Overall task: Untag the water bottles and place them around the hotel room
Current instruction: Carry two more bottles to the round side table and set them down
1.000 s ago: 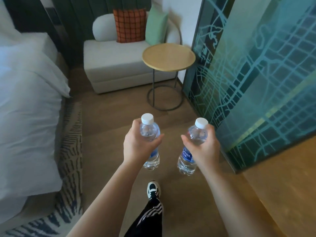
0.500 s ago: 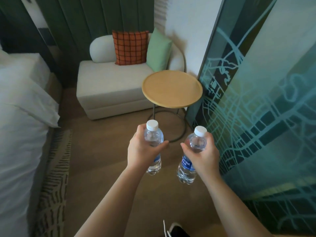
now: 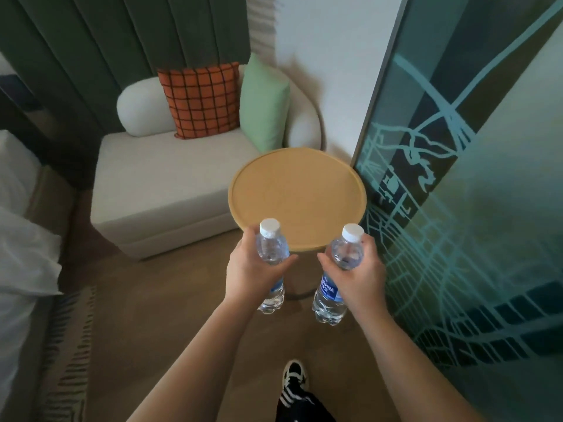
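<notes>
I hold two clear plastic water bottles with white caps and blue labels, both upright. My left hand grips the left bottle around its middle. My right hand grips the right bottle the same way. Both bottles hang in the air just in front of the near edge of a round wooden side table, whose top is bare. No tag shows on either bottle.
A white armchair with an orange checked cushion and a green cushion stands behind the table. A glass partition with a map pattern runs along the right. A bed with white linen and a patterned rug lie left.
I have walked forward: the round table and armchair are much closer and the bottles now reach the table's near edge. Both hands keep their grip on the bottles.
</notes>
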A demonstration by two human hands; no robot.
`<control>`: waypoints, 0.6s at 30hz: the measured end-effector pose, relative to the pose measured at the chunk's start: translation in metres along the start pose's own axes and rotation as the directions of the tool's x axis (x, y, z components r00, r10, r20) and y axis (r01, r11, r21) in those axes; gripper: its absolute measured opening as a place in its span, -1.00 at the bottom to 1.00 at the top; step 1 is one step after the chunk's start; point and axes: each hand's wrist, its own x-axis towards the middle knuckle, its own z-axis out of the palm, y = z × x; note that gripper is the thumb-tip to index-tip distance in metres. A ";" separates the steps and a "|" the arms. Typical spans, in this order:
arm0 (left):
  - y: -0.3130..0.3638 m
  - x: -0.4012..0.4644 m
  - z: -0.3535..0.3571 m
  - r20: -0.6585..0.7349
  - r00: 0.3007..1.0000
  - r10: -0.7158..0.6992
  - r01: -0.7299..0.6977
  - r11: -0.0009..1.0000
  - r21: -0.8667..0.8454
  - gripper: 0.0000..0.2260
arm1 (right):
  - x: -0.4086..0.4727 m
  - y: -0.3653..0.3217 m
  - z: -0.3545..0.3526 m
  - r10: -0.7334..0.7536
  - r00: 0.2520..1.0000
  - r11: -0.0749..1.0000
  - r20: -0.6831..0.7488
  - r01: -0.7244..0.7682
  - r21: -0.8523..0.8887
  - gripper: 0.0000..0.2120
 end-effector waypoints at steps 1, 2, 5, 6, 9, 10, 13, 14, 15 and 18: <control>0.002 0.023 0.008 0.006 1.000 0.000 0.000 1.000 0.009 -0.46 | 0.020 0.002 0.006 0.006 1.000 1.000 -0.007 -0.006 -0.003 -0.50; 0.004 0.044 0.015 0.007 1.000 -0.002 0.002 1.000 0.015 -0.46 | 0.039 0.003 0.011 0.016 1.000 1.000 -0.009 -0.016 -0.009 -0.50; 0.007 0.102 0.036 0.027 1.000 0.000 0.000 1.000 0.025 -0.41 | 0.090 0.010 0.027 0.061 0.998 0.998 -0.033 -0.061 0.001 -0.48; 0.007 0.119 0.041 0.038 0.999 0.003 -0.004 1.000 0.028 -0.39 | 0.105 0.012 0.033 0.082 0.996 0.997 -0.032 -0.081 0.006 -0.45; 0.007 0.169 0.055 0.088 0.996 0.018 -0.022 0.999 0.047 -0.37 | 0.147 0.017 0.049 0.121 0.992 0.993 -0.044 -0.120 0.022 -0.37; 0.005 0.185 0.058 0.106 0.994 0.025 -0.032 0.998 0.059 -0.36 | 0.161 0.019 0.054 0.122 0.991 0.992 -0.055 -0.121 0.023 -0.39; 0.000 0.233 0.067 0.155 0.987 0.030 -0.041 0.997 0.069 -0.35 | 0.197 0.024 0.072 0.151 0.986 0.988 -0.067 -0.151 0.015 -0.46; -0.003 0.250 0.069 0.169 0.985 0.029 -0.041 0.997 0.065 -0.36 | 0.208 0.026 0.078 0.163 0.984 0.987 -0.074 -0.162 0.016 -0.48; -0.005 0.267 0.071 0.183 0.983 0.031 -0.042 0.997 0.058 -0.37 | 0.220 0.029 0.086 0.177 0.981 0.984 -0.085 -0.176 0.019 -0.48; -0.013 0.318 0.076 0.232 0.971 0.054 -0.064 0.997 0.036 -0.41 | 0.254 0.033 0.110 0.226 0.966 0.974 -0.128 -0.226 0.010 -0.47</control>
